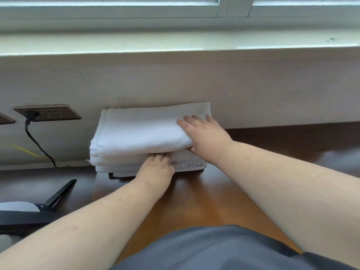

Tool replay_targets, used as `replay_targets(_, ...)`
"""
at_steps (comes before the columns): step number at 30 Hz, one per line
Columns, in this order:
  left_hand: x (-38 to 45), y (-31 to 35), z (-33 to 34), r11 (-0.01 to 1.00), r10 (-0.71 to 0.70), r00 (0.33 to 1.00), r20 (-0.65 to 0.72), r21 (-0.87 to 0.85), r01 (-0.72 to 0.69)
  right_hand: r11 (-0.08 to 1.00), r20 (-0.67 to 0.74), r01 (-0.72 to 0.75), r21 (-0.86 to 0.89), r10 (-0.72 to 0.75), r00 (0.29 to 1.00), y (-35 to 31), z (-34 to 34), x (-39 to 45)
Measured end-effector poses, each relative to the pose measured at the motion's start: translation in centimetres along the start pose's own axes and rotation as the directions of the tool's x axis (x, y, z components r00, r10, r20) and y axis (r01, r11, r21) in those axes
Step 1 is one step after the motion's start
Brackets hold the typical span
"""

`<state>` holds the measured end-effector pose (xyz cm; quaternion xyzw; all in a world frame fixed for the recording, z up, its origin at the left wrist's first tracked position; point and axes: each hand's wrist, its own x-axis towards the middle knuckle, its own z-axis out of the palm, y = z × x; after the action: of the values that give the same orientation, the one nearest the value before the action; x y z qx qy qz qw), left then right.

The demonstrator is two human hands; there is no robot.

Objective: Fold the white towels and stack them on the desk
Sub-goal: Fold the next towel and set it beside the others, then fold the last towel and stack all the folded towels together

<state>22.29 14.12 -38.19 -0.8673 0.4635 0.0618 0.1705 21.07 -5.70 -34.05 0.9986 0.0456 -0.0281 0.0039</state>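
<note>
**Observer:** While you lean over the desk [204,193], start at nine o'clock: dark wall socket plate [47,112], black cable [36,142] plugged in and trailing down. Lower, at eight o'clock, a black stand leg [58,193] lies on the dark surface.

**Recorder:** And the towels?

**Observer:** Stack of folded white towels [140,131] sits at twelve o'clock from your body, at the far edge of the desk, back edge against the pale wall panel [175,78]. Several layers show along the near side.

**Recorder:** Your left hand?

**Observer:** Left hand [157,168] is at the stack's near face, about six o'clock of the pile. Fingers close together, tips tucked between layers under the top towel; you cannot tell how far in.

**Recorder:** Right hand?

**Observer:** Right hand [204,133] lies palm down on the top towel's four o'clock corner. Fingers slightly spread and flat on the cloth, thumb wrapped over the near folded edge. Window sill [175,43] runs above, at twelve o'clock.
</note>
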Motion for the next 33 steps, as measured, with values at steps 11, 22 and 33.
replay_targets(11, -1.9, 0.4, 0.2, 0.994, 0.073, 0.996, -0.054, -0.082, -0.077, 0.994, 0.124, 0.088, -0.071, -0.079, 0.989, -1.3, 1.9, -0.8)
replay_targets(22, -1.1, -8.7, -1.3, 0.818, -0.495, 0.868, 0.030, -0.321, 0.477, 0.958, 0.158, -0.217, 0.187, 0.189, 0.969, -1.6, 1.2, 1.1)
replay_targets(33, -1.3, -7.6, -7.8, 0.842, -0.346, 0.937, -0.041, -0.455, 0.291, 0.821, 0.109, -0.432, 0.373, 0.423, 0.899, 3.3, -4.9, -3.3)
